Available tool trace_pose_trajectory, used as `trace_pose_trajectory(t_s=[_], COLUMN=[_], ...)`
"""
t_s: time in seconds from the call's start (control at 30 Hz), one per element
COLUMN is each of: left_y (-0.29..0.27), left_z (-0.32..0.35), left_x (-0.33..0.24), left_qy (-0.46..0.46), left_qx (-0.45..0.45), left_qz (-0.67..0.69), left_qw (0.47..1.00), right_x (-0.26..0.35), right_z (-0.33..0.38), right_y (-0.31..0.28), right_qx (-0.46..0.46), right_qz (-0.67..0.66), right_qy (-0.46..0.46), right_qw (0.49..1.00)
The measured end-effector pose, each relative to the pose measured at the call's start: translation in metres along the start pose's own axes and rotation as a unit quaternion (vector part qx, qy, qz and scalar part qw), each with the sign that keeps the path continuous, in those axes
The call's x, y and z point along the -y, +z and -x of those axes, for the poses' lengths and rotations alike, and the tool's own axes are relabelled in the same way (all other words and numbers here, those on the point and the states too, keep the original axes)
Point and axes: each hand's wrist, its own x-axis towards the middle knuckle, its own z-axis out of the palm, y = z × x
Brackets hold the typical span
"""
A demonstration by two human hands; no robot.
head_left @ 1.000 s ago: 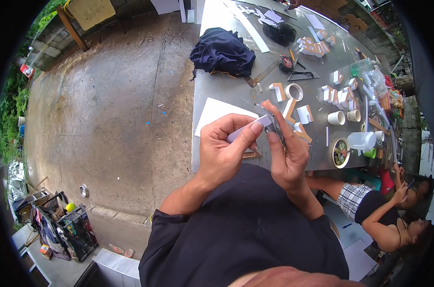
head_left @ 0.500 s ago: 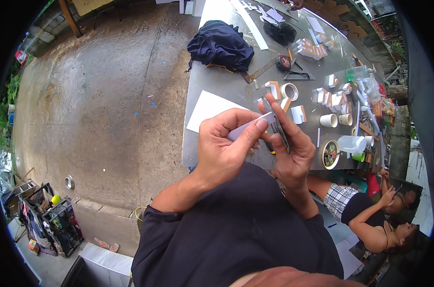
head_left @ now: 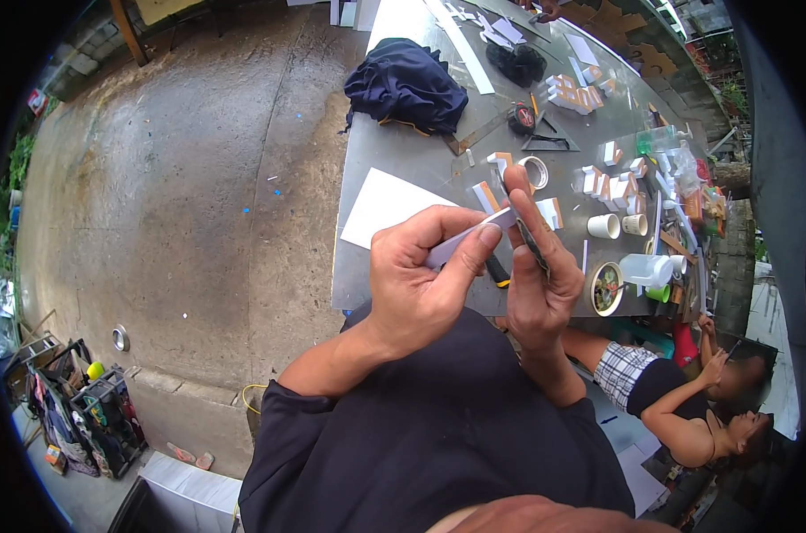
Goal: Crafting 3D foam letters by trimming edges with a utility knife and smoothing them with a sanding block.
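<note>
Pinched between the thumb and fingers of my left hand [head_left: 412,271] is a narrow white strip of board [head_left: 467,242]. Its far end meets a thin dark sheet [head_left: 531,238], possibly sandpaper, held along the straight fingers of my right hand [head_left: 549,280]. The right thumb lies close to the sheet, which is seen nearly edge-on. Just behind the hands, a black-and-yellow handled tool [head_left: 499,274] rests on the metal table [head_left: 367,147], partly hidden. A white sheet [head_left: 389,206] lies left of it.
A dark cloth bundle [head_left: 407,84], a tape measure [head_left: 521,117] and a roll of tape [head_left: 534,172] lie farther back. Several white-and-brown block pieces [head_left: 603,184], paper cups [head_left: 603,226] and a bowl [head_left: 607,289] stand on the right. Another person [head_left: 678,391] is at the right.
My right hand has turned more upright, with its fingers straighter beside the strip's end. The black-and-yellow handle shows more between my hands. The whole view has shifted slightly.
</note>
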Motion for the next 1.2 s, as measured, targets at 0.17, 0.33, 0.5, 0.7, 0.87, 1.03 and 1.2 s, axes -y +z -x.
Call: trace_pose_trajectory(t_s=[0.17,0.33,0.5,0.7,0.87,1.03,1.2], left_y=[-0.0041,-0.0066,-0.0081,-0.0068,-0.0063,-0.0051,0.0005], left_z=[-0.0025,-0.0038,-0.0029,-0.0042,-0.0054,-0.0049,-0.0013], left_x=[-0.0021,-0.0029,-0.0040,-0.0024,-0.0034,-0.0011,0.0026], left_qy=[-0.013,-0.009,-0.020,-0.033,-0.053,-0.062,-0.061], left_qx=[0.005,0.018,0.034,0.062,0.036,0.039,0.045], left_qz=[0.005,0.006,0.006,0.004,0.021,0.025,0.035], left_qw=[1.000,1.000,0.999,0.998,0.998,0.997,0.997], right_x=[0.0002,0.0004,0.0008,0.0011,0.0021,0.0012,-0.0027], right_z=[-0.0019,-0.0032,-0.0043,-0.0025,-0.0024,-0.0019,-0.0035], right_y=[0.0002,-0.0013,-0.0020,-0.0035,-0.0073,-0.0074,-0.0059], right_qx=[0.022,0.031,0.032,0.024,0.037,0.028,0.026], right_qz=[0.012,0.023,0.045,0.069,0.083,0.070,0.068], right_qy=[-0.030,-0.032,-0.025,-0.035,-0.062,-0.054,-0.037], right_qw=[0.999,0.999,0.998,0.997,0.994,0.996,0.997])
